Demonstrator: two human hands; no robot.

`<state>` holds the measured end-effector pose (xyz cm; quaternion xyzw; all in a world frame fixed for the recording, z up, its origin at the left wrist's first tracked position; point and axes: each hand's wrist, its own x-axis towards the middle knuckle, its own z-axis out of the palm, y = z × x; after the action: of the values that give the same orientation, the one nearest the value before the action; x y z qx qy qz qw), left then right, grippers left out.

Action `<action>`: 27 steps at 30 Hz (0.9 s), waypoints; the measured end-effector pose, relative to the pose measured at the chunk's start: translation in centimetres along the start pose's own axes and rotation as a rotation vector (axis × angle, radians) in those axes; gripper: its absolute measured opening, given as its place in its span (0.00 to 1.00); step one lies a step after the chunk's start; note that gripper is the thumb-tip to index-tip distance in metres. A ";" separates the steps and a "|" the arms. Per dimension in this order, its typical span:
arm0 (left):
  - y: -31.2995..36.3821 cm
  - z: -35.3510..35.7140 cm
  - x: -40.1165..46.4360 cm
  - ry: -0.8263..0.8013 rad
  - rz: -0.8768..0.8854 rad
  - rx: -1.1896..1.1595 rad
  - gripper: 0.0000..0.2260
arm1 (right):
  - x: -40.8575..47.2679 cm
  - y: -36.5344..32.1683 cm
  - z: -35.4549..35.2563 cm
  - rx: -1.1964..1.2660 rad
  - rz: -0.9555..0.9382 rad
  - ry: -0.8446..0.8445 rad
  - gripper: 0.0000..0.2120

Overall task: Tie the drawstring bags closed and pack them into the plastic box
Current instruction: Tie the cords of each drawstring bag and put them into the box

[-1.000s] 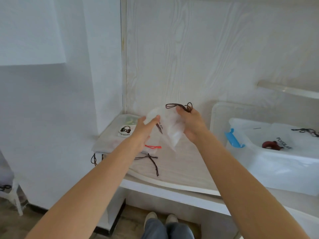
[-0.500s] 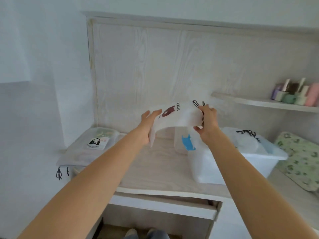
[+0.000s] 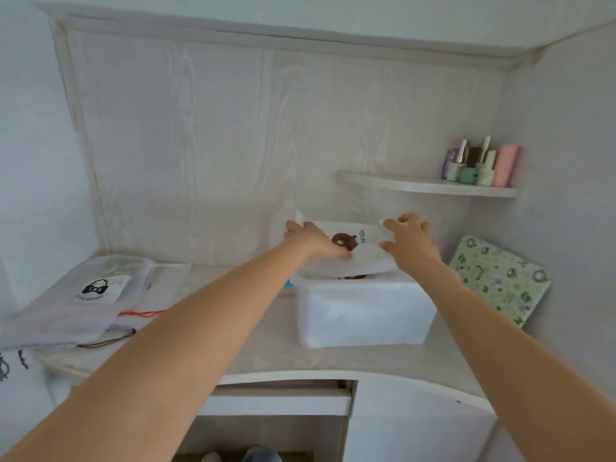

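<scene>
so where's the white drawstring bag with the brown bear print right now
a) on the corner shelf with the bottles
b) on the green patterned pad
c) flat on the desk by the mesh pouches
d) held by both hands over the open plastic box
d: the left hand and the right hand hold the white drawstring bag with the brown bear print just above the translucent white plastic box.

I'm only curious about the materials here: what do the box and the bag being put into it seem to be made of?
The plastic box looks like frosted, translucent plastic: its walls are milky and let a dim dark print show near the rim. The drawstring bag held by the left hand and right hand seems thin white fabric, matte, sagging between them; possibly non-woven.
</scene>
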<state>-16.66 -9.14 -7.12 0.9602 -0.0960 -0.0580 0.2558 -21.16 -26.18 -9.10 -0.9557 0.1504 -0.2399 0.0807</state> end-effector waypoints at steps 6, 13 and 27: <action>1.1 3.4 1.3 -0.024 -0.060 0.513 0.41 | 1.9 1.1 1.5 -0.330 -0.150 -0.344 0.21; 0.8 4.0 2.4 -0.001 -0.015 0.666 0.26 | 3.4 1.5 3.9 -0.354 -0.096 -0.571 0.21; -4.5 -5.2 -0.2 0.449 0.406 -0.192 0.12 | -0.3 -9.1 -0.8 0.341 -0.261 0.005 0.17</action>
<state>-15.37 -2.73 -4.89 0.8818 -0.2207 0.1988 0.3663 -19.54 -17.59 -6.46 -0.9389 -0.0171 -0.2728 0.2092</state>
